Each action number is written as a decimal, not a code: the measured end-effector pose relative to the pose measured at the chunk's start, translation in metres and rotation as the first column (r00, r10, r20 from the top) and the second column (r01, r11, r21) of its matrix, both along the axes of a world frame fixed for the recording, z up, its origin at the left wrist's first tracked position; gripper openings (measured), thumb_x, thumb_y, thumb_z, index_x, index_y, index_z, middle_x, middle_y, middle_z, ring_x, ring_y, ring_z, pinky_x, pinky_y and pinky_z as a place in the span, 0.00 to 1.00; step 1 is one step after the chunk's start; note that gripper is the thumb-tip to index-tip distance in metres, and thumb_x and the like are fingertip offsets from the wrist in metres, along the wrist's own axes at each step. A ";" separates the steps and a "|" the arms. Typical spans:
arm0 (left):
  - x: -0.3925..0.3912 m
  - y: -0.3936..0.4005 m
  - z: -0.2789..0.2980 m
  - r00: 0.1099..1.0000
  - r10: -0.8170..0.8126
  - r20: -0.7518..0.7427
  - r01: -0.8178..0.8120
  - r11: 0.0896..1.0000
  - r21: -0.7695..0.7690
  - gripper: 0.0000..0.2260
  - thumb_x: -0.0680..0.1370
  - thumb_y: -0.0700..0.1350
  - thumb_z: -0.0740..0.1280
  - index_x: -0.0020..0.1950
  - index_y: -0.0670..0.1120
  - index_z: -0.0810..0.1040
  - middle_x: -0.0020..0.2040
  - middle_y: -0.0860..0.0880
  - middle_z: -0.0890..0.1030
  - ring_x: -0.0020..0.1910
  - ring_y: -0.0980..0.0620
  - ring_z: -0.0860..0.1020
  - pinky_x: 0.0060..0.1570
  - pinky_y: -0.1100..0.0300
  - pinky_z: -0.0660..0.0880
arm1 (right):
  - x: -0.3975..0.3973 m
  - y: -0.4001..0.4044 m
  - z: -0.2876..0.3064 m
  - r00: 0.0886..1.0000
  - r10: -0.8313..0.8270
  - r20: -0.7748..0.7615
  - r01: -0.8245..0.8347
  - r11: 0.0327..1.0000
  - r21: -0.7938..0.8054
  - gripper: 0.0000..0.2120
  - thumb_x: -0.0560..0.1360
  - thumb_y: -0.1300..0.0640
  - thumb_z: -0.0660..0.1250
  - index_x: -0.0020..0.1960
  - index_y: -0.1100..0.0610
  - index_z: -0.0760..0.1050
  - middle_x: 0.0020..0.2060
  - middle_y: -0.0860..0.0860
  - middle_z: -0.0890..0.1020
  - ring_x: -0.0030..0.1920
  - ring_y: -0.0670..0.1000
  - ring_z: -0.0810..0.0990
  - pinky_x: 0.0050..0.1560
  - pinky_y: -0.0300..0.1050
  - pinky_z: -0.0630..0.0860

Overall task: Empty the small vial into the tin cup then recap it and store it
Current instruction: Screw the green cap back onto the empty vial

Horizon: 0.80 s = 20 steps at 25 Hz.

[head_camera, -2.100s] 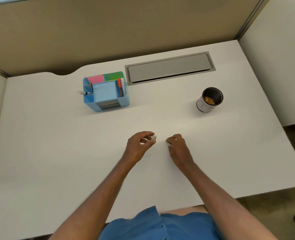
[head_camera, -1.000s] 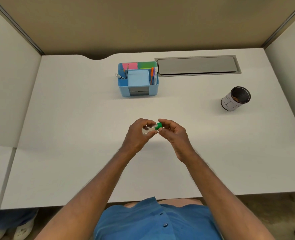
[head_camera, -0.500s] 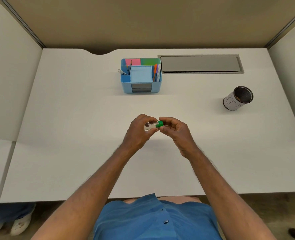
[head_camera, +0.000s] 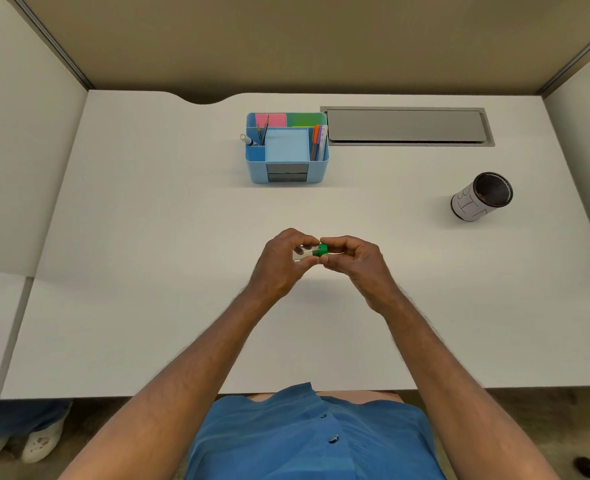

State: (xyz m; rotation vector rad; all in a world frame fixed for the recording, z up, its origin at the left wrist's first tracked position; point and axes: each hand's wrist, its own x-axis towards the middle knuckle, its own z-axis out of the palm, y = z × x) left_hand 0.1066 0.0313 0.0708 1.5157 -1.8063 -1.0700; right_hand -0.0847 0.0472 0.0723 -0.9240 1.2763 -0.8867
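A small clear vial (head_camera: 303, 253) lies sideways above the middle of the white desk (head_camera: 148, 254), its green cap (head_camera: 323, 250) on its right end. My left hand (head_camera: 279, 263) grips the vial's body. Fingers of my right hand (head_camera: 354, 259) pinch the green cap. The vial's inside looks clear; small dark marks show through the glass. The tin cup (head_camera: 481, 196), white-sided with a dark inside, stands at the right of the desk, well away from both hands.
A blue desk organiser (head_camera: 286, 148) with pens, pencils and coloured sticky notes stands at the back centre. Beside it lies a grey cable flap (head_camera: 406, 126). Partition walls close the desk at the back and both sides. Someone's shoes (head_camera: 19, 445) show at lower left.
Two seconds ago my hands rested apart on the desk, the left on the vial. They have since come together and lifted; the cap now sits on the vial, pinched by my right hand.
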 end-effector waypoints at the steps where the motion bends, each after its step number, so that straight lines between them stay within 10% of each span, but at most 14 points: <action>1: -0.001 0.000 0.000 1.000 0.003 0.001 -0.003 1.000 -0.005 0.13 0.74 0.47 0.78 0.57 0.49 0.85 0.49 0.55 0.81 0.47 0.55 0.80 0.47 0.73 0.73 | 0.000 0.000 0.000 1.000 -0.002 -0.001 0.002 1.000 0.002 0.15 0.74 0.67 0.75 0.59 0.56 0.85 0.50 0.51 0.90 0.53 0.50 0.88 0.54 0.41 0.84; 20: 0.008 -0.019 0.001 0.996 0.084 0.038 -0.082 0.996 -0.045 0.13 0.75 0.46 0.77 0.58 0.46 0.85 0.50 0.50 0.84 0.47 0.53 0.80 0.49 0.59 0.80 | 0.016 -0.033 -0.002 0.991 -0.004 0.130 -0.012 0.993 0.121 0.15 0.76 0.66 0.74 0.62 0.60 0.83 0.55 0.60 0.88 0.57 0.56 0.87 0.60 0.48 0.83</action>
